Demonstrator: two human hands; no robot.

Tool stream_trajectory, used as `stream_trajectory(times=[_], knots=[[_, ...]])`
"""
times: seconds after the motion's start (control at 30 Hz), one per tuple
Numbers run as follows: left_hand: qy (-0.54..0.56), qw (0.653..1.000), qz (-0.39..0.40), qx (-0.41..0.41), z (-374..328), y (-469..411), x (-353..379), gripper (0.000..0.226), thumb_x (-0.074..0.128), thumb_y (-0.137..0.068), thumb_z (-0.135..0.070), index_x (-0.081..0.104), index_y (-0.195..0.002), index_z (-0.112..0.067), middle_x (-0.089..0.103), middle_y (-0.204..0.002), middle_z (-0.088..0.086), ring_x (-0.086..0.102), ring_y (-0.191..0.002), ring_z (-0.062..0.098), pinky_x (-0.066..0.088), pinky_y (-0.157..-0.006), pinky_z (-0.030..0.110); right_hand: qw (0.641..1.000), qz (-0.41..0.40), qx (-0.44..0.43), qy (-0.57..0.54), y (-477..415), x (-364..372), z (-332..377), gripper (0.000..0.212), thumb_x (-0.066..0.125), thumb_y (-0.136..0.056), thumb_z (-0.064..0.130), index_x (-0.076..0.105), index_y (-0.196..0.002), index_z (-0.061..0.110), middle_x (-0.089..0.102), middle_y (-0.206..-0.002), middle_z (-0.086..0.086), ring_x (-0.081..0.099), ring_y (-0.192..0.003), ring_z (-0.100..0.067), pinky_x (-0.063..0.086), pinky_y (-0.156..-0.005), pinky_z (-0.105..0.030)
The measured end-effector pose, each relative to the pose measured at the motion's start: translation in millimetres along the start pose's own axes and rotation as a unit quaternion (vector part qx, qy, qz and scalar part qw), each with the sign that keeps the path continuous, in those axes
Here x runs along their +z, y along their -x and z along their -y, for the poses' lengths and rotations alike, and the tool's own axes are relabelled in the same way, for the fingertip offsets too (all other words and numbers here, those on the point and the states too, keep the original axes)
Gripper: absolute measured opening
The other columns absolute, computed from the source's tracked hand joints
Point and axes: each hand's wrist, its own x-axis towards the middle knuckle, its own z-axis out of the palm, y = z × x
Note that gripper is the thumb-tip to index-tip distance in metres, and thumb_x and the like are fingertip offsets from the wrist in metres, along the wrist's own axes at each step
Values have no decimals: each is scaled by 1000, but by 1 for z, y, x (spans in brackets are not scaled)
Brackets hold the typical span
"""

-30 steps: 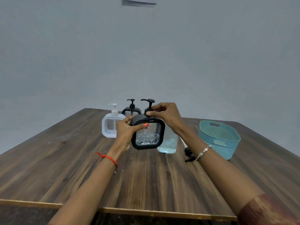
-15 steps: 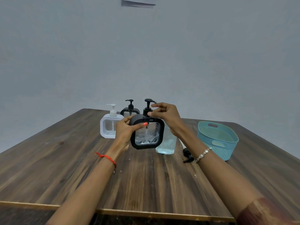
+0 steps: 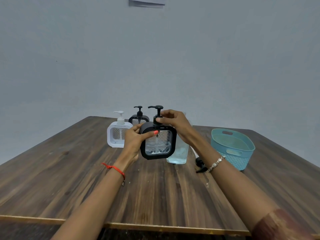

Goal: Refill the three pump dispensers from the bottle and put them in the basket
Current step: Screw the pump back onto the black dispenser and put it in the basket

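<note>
My left hand (image 3: 134,141) holds a black square pump dispenser (image 3: 158,143) by its left upper corner, lifted above the table. My right hand (image 3: 176,124) pinches the collar of its black pump head, whose spout points left. Behind it stands a clear bottle (image 3: 178,153) with pale blue liquid, partly hidden by the dispenser and my right arm. A white pump dispenser (image 3: 116,135) and a second black pump dispenser (image 3: 138,117) stand further back on the left. The light blue basket (image 3: 232,148) sits at the right with nothing in it.
A loose black pump cap (image 3: 200,165) lies on the wooden table (image 3: 69,179) between the bottle and the basket, half hidden by my right wrist. The table's front edge runs along the bottom. A grey wall stands behind.
The pump head has turned between my right fingers: its spout pointed right before and now points left. The held dispenser has stayed at about the same place.
</note>
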Motion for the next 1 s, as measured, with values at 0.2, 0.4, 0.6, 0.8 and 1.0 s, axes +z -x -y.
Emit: stream_trajectory(times=[0.2, 0.4, 0.6, 0.8, 1.0], knots=[[-2, 1000, -5, -3, -1, 0, 2, 40, 78, -62, 6, 64, -98, -6, 71, -89, 9, 70, -71, 16, 57, -62, 24, 998, -54, -24, 28, 5, 0, 4, 27, 83, -65, 11, 67, -88, 10, 57, -64, 2, 57, -54, -6, 48, -57, -17], [1, 1000, 1, -11, 0, 2, 1, 44, 76, -63, 9, 62, -103, -1, 70, -89, 11, 69, -70, 16, 57, -61, 24, 997, 21, -5, 72, 4, 1, 6, 35, 76, -75, 17, 68, -107, 5, 69, -91, -7, 64, -81, -16, 53, -77, -28], [-13, 1000, -9, -5, -2, 5, 3, 47, 79, -60, 7, 62, -103, -2, 70, -90, 12, 69, -73, 19, 59, -64, 27, 996, -42, -10, 80, 11, 2, 13, 24, 84, -65, 18, 70, -82, 8, 67, -72, 3, 62, -59, -2, 49, -58, -13], [-39, 998, -42, 23, 0, 9, 17, 44, 79, -60, 8, 62, -99, -3, 68, -84, 7, 67, -71, 16, 56, -59, 21, 955, -222, -23, 196, 7, 27, 0, 27, 79, -56, 43, 66, -52, 19, 61, -56, 9, 62, -83, -21, 43, -83, -41], [-43, 999, -15, 10, 5, 11, 23, 36, 77, -61, 12, 62, -89, -7, 68, -80, 6, 67, -60, 5, 54, -56, 18, 933, -298, 6, 200, 9, 35, -8, 30, 71, -66, 32, 63, -54, 5, 58, -57, -4, 44, -89, -23, 21, -73, -31]])
